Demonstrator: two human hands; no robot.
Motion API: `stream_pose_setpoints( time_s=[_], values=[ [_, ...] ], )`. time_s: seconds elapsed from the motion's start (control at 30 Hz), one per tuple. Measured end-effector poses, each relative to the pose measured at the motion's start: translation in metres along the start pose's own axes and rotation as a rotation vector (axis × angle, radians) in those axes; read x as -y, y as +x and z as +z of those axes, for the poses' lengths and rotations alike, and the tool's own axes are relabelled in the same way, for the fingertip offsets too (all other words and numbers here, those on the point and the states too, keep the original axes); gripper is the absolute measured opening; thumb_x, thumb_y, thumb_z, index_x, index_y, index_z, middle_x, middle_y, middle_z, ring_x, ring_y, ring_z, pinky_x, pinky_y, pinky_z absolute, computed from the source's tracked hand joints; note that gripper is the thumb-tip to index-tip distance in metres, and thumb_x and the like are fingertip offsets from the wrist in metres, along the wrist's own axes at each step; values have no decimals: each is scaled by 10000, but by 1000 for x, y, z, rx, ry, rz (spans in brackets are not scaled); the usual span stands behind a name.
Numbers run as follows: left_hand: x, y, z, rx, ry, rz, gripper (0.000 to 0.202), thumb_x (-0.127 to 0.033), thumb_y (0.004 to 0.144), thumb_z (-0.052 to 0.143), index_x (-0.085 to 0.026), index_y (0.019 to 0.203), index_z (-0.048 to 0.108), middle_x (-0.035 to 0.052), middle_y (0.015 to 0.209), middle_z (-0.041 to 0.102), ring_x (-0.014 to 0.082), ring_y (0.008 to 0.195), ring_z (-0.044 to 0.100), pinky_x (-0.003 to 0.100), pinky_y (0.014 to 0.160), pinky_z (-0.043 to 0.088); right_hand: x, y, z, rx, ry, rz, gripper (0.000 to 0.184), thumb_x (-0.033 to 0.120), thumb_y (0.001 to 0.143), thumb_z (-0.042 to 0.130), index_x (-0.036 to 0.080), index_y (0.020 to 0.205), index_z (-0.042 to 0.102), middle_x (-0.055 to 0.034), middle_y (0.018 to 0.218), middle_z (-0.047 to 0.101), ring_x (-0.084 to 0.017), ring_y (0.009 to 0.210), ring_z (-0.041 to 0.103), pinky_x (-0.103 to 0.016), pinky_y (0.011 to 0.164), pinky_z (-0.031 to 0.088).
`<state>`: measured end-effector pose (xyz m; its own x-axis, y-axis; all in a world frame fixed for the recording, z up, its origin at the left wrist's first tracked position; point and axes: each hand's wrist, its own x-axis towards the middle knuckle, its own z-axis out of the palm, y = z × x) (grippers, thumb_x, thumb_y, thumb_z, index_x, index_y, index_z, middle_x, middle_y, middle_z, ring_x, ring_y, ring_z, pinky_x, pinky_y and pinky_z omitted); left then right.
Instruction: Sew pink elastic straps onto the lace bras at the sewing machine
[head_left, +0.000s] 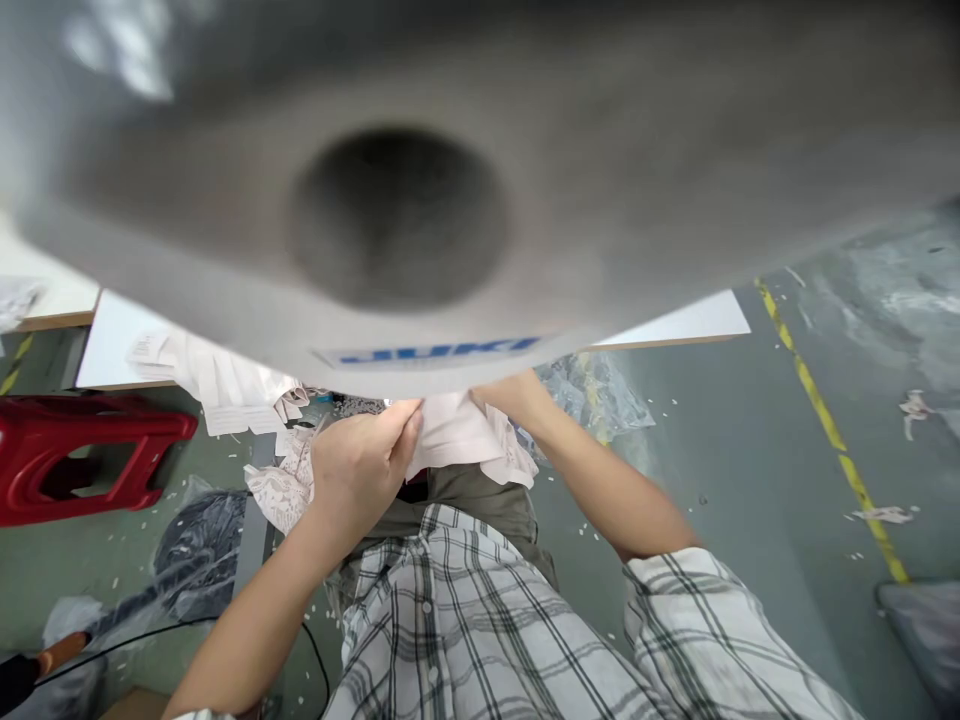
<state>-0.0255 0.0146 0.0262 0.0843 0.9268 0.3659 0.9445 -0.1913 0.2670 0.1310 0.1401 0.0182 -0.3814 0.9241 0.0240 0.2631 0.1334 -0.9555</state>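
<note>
A large, blurred sewing machine head (585,250) with blue JUKI lettering fills the upper view, close to the camera. Below its lower edge hangs a pale pink piece of fabric (457,435), reaching down over my lap. My left hand (364,455) is closed, pinching the fabric's left edge between thumb and fingers. At the fabric's right side is my right hand (517,397), touching it; the machine head hides most of its fingers. Cream lace fabric (289,485) lies beside my left wrist. The needle area is hidden.
A white table (675,320) extends both sides of the machine, with pale fabric pieces (225,385) draped over its left front edge. A red plastic stool (150,455) stands left. Clear plastic (600,395) and a dark bagged bundle (202,545) lie low down. Yellow-black tape (825,420) marks the floor.
</note>
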Motion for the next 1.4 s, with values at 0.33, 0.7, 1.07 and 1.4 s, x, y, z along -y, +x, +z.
stream_pose_setpoints(
  time_s=[0.33,0.7,1.07,1.4],
  values=[
    [8,-1,-8,8,61,24,270,-309,985,520,-211,1064,758,22,770,768,137,617,656,251,598,398,-3,-9,-5,-27,-26,-79,199,397,873,594,203,897,633,28,675,570,-141,662,523,-261,624,369],
    [9,-4,-9,-25,3,-24,283,-319,991,504,-186,1037,749,43,862,787,146,699,694,235,659,457,0,-13,-6,-16,-37,-54,146,334,853,582,200,862,639,46,631,561,-120,616,480,-245,593,341],
    [5,0,-7,12,-15,11,292,-311,997,482,-203,1008,753,27,820,779,148,683,689,252,628,425,-2,-15,-10,-35,-22,-49,161,333,851,566,191,861,642,20,712,613,-142,682,529,-264,665,409],
    [4,-3,-9,21,-90,-29,294,-311,993,477,-204,995,751,21,787,775,147,684,694,246,611,433,-7,-18,-13,-46,-56,-41,170,345,855,571,189,841,639,50,625,539,-109,591,462,-242,586,347]
  ],
)
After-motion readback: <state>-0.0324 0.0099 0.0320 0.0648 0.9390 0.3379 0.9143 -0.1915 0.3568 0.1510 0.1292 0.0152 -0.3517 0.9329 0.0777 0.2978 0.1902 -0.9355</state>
